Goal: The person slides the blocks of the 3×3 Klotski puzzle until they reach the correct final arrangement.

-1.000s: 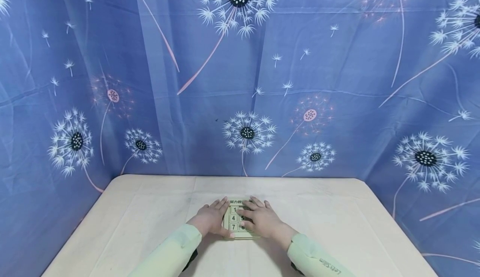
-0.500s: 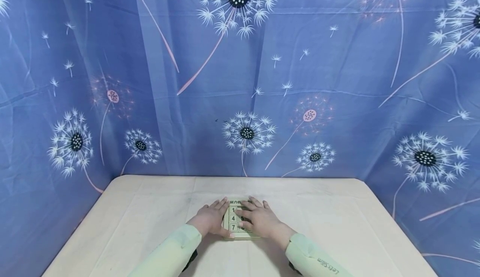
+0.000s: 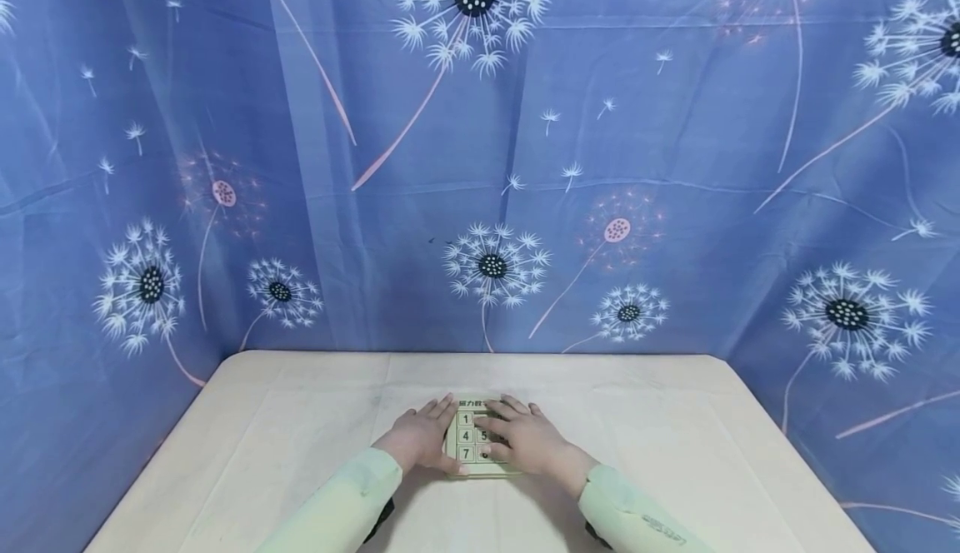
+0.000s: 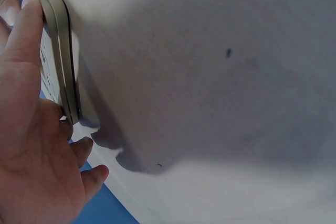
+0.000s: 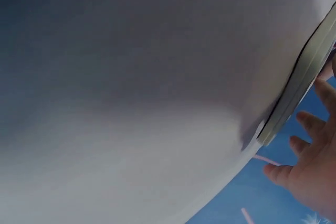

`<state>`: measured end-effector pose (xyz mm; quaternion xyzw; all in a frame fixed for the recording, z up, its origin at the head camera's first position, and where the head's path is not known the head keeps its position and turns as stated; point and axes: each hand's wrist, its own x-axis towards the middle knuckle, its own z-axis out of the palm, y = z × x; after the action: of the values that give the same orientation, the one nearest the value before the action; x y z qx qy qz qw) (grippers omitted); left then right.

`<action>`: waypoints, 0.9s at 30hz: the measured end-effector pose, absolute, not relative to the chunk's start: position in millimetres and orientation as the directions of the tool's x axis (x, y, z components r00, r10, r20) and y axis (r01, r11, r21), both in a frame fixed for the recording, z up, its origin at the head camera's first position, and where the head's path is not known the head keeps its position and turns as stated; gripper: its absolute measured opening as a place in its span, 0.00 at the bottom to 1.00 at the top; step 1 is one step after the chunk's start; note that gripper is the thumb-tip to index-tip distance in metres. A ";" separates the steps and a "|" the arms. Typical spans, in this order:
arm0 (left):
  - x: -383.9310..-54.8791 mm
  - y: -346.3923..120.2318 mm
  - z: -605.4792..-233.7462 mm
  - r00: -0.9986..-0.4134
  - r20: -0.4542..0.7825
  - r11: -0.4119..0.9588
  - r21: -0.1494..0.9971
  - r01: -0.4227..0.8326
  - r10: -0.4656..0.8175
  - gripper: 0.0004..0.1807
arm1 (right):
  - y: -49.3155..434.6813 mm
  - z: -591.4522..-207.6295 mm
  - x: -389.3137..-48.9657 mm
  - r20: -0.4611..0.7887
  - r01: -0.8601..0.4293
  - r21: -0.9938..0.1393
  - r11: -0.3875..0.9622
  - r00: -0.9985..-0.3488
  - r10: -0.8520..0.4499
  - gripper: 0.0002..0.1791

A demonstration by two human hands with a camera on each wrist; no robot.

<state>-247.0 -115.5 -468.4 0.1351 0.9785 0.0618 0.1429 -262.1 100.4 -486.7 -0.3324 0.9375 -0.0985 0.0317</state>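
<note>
A pale green number slide puzzle [image 3: 466, 436] lies on the table between both hands, with printed characters along its top strip. Tiles 1, 4, 5 and 7 are readable; the right hand covers much of the right side. My left hand [image 3: 424, 438] holds the left side of the frame, thumb at the near corner and fingers toward the far one. In the left wrist view, the thumb lies along the puzzle's thick rim [image 4: 62, 51]. My right hand [image 3: 528, 440] lies over the tiles with fingers spread. In the right wrist view its fingers [image 5: 310, 124] extend beside the puzzle's edge [image 5: 294, 95].
The table [image 3: 300, 420] has a pale cream cover with rounded far corners. A blue curtain [image 3: 405, 286] with dandelion prints stands around its back and sides. Both forearms wear light green sleeves [image 3: 337, 495].
The right hand shifts slightly left over the tiles, then slightly back to the right. The left hand stays on the puzzle's left side, and the puzzle barely moves.
</note>
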 end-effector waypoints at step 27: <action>-247.8 -115.3 -469.4 -0.924 -0.265 0.958 0.155 0.241 0.275 0.60 | 141.8 -491.9 -265.0 0.029 -0.592 -0.241 0.769 -0.796 -0.604 0.30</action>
<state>-247.8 -115.3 -469.4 0.1318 0.9791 0.0596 0.1432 -265.0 141.8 -491.9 -0.3183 0.9400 -0.1199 0.0251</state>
